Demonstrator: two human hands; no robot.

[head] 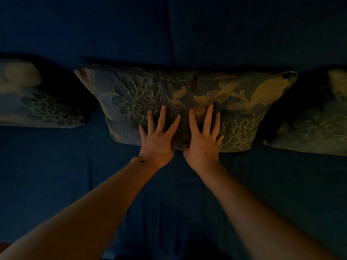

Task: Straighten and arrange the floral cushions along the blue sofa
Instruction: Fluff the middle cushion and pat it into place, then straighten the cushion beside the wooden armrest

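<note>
The middle cushion (185, 102) leans against the back of the sofa (56, 175), at the centre of the view, with a left cushion (37, 102) at 9 o'clock and a right cushion (311, 119) at 3 o'clock, both apart from it. The left hand (157, 137) and the right hand (203, 139) lie flat on its lower front, side by side, fingers spread wide; neither holds anything, they only press on the fabric. I judge that the step in hand is patting or smoothing this cushion in its place. The next move probably calls for lifting the palms off without dragging it, then reaching toward 3 or 9 o'clock for a neighbour.
</note>
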